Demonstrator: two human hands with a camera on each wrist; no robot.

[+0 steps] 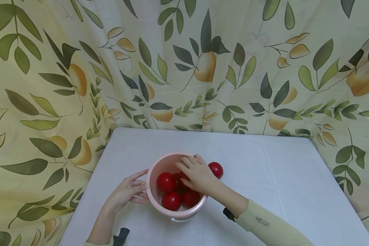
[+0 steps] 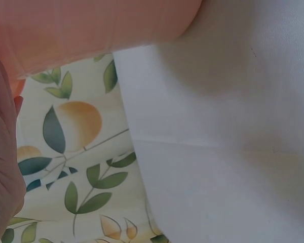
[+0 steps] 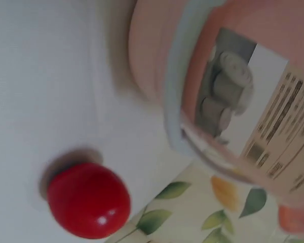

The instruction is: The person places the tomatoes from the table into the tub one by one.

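A pink bucket (image 1: 152, 201) stands on the white table, with several glossy red balls (image 1: 171, 201) inside. My left hand (image 1: 126, 192) rests its fingertips against the left outer side, fingers loosely extended. In the left wrist view, part of the palm (image 2: 2, 167) shows beside the bucket wall (image 2: 91, 30). My right hand (image 1: 200, 174) reaches over the right rim, fingers and thumb curved round a red ball that it partly hides. Another red ball (image 1: 216, 169) lies outside, right of the bucket; the right wrist view shows this ball (image 3: 88, 200) near the bucket's base.
The bucket has a pale handle (image 3: 175, 101) hanging down and a printed label (image 3: 273, 111). A white cloth covers the table (image 1: 264, 177). Behind and beside it hangs a curtain (image 1: 184, 68) with leaves and fruit printed on it.
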